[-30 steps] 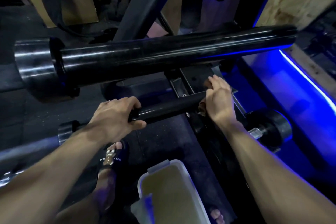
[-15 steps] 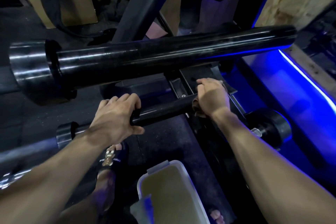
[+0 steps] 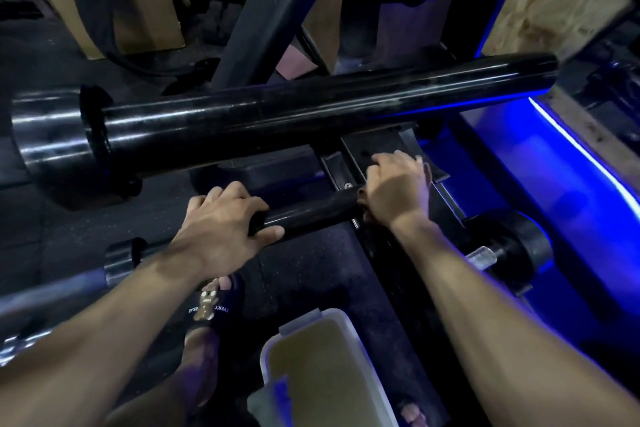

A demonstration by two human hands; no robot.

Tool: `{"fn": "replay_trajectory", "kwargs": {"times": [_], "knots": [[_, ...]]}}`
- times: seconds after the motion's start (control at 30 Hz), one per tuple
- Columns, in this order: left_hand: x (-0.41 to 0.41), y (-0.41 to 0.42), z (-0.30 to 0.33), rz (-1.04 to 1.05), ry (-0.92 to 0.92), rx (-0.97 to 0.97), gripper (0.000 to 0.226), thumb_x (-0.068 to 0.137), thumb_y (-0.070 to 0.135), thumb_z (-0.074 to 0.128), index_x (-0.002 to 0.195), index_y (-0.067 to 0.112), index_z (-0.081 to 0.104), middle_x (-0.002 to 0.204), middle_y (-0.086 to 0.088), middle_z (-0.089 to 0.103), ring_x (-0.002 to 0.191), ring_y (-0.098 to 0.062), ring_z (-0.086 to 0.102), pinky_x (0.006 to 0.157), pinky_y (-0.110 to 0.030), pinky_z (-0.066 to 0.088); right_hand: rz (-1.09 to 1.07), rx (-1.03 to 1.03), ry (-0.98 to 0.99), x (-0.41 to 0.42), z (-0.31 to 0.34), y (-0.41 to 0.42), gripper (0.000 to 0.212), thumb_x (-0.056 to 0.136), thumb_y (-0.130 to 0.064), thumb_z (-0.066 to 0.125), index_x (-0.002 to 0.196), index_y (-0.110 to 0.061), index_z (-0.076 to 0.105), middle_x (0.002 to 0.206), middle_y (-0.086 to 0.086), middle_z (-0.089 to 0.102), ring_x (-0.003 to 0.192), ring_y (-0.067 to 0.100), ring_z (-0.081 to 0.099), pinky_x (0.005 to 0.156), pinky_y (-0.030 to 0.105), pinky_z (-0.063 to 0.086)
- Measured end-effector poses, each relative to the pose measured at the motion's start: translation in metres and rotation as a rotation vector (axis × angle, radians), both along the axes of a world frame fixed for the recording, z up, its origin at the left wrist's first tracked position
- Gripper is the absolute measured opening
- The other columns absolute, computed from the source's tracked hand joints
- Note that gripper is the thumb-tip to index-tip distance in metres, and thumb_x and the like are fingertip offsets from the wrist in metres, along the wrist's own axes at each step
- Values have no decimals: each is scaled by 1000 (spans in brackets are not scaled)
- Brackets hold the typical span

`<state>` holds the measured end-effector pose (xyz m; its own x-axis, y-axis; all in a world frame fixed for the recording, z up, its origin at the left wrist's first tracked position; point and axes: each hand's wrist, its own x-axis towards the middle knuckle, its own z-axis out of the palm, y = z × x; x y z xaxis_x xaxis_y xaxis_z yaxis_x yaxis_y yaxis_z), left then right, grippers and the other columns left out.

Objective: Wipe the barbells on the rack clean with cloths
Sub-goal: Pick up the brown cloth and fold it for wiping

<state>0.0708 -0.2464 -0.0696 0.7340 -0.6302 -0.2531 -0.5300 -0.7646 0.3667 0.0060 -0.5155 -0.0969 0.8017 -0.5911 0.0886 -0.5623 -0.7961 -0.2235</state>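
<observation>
Barbell — both hands (slipper: "EVERY")

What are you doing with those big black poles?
A person is cleaning barbells on a rack. The left hand grips the end of the lower barbell to steady it, while the right hand is wrapped around the same bar farther along, with a bit of brown cloth showing under it. A thicker upper barbell sits just above. A white tub stands on the floor by the person's feet.
</observation>
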Motion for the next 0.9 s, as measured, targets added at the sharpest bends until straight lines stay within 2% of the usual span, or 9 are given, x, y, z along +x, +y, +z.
{"fn": "replay_trajectory", "kwargs": {"times": [0.1,0.2,0.3,0.4,0.5,0.6,0.73,0.8,0.9], "knots": [[-1,-3,-2,9,-53,-17,54,88,70,56,130,38,56,113,14,43,107,-11,40,103,-33,27,99,-37,-146,4,-7,63,52,87,-34,28,97,-11,74,101,8,74,112,30,61,111,55,36],[-4,-4,-5,26,-112,-69,51,81,67,68,121,36,58,107,14,43,101,-10,39,96,-32,28,168,72,-55,9,-3,96,55,89,-35,25,115,-16,70,119,1,70,127,22,52,123,45,15],[-6,-2,-7,36,-141,-110,50,78,64,73,116,36,56,107,13,44,101,-11,40,97,-34,28,232,-103,-97,10,-4,62,51,89,-34,29,100,-13,74,103,6,74,105,30,65,115,51,29],[-8,-4,-8,13,-163,-139,50,75,60,78,109,35,51,104,13,47,97,-13,44,95,-33,29,49,-77,92,4,3,9,47,95,-33,32,109,-15,72,113,8,71,115,30,59,116,48,28],[-9,-10,-8,-1,-173,-128,52,71,52,83,98,32,44,94,12,50,88,-15,49,90,-31,27,-105,-65,125,2,3,4,55,87,-35,25,108,-11,69,116,9,68,125,30,52,116,48,29],[-11,-15,-8,14,-176,-147,50,70,41,82,92,28,39,85,11,50,80,-16,50,85,-31,27,4,-162,-78,4,-8,58,47,85,-32,30,88,-8,70,94,12,69,107,33,62,103,54,43],[-13,-17,-10,41,-200,-112,51,69,41,80,93,29,36,88,11,50,82,-17,49,82,-33,27,214,-56,-206,6,-14,97,45,89,-27,33,96,-9,74,98,7,74,106,30,65,110,52,42],[-13,-15,-11,56,-200,-97,52,70,43,81,97,31,38,91,12,50,85,-16,49,85,-33,26,259,-133,-258,7,-16,71,41,87,-23,36,87,-8,75,89,10,74,87,32,69,96,52,51],[-16,-15,-15,41,-247,-80,55,68,42,83,101,32,39,94,13,48,87,-16,47,87,-32,26,157,-154,52,9,-5,16,57,86,-28,21,96,-8,74,98,13,73,91,37,68,94,49,47]]}}
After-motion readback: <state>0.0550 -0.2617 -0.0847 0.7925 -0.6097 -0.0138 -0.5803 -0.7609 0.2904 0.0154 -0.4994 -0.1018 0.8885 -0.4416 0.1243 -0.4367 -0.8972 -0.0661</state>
